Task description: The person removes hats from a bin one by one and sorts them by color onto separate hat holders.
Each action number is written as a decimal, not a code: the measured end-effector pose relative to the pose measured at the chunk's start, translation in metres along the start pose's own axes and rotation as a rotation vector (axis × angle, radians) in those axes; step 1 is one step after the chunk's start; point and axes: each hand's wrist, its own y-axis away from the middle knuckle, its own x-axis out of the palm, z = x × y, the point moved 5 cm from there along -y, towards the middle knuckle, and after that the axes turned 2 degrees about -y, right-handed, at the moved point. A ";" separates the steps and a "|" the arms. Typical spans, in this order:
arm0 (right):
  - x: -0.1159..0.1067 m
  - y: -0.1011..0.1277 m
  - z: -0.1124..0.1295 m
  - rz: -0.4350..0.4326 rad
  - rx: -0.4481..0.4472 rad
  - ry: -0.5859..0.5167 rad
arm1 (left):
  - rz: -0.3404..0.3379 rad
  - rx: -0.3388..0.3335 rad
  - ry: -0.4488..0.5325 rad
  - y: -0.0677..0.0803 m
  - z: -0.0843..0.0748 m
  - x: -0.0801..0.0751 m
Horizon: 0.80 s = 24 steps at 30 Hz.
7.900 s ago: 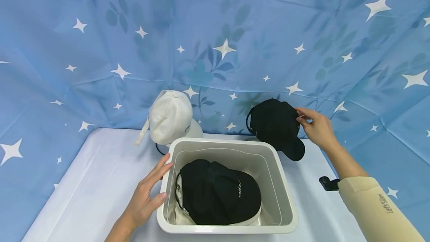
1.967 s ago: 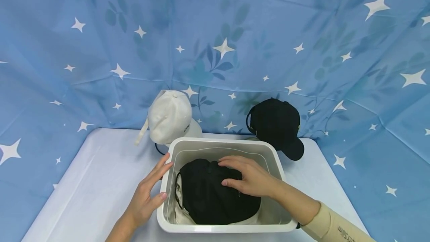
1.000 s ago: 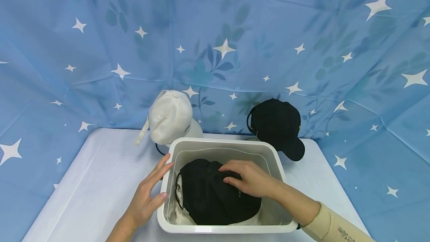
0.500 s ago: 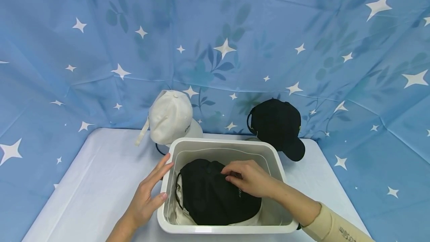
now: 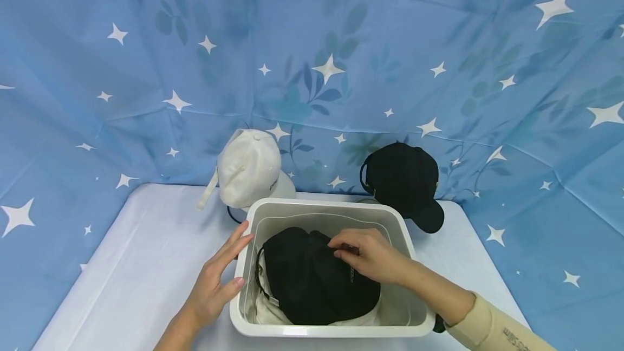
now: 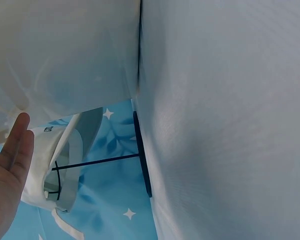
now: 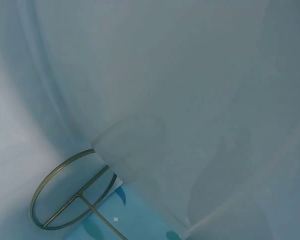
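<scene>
**A:** Inside the white bin (image 5: 414, 264), what is lying there, and what is the right hand (image 5: 372, 256) doing?

**B:** A black cap (image 5: 312, 280) is lying on top of a white cap (image 5: 265, 313) in the bin. The right hand is reaching in and pinching the black cap's crown with curled fingers.

**A:** And the left hand (image 5: 214, 286)?

**B:** It is resting flat against the bin's outer left wall, fingers straight, gripping nothing.

**A:** What is sitting behind the bin?

**B:** Two caps are perching on stands by the starry blue backdrop (image 5: 312, 42): another white cap (image 5: 248, 169) to the left, another black cap (image 5: 404, 180) to the right, both on the pale table (image 5: 131, 264).
</scene>
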 end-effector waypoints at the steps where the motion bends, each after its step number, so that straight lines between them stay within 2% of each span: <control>1: -0.001 0.000 0.000 -0.002 0.008 0.001 | -0.001 0.002 0.000 0.000 0.000 0.000; 8: -0.009 0.003 0.003 -0.010 0.051 -0.022 | -0.005 0.007 0.002 0.000 0.000 0.001; 15: -0.020 0.005 0.007 -0.026 0.082 -0.028 | 0.007 -0.020 0.001 -0.001 0.001 0.001; 24: -0.027 0.004 0.011 -0.057 0.024 -0.004 | 0.005 -0.018 0.020 -0.001 0.001 0.001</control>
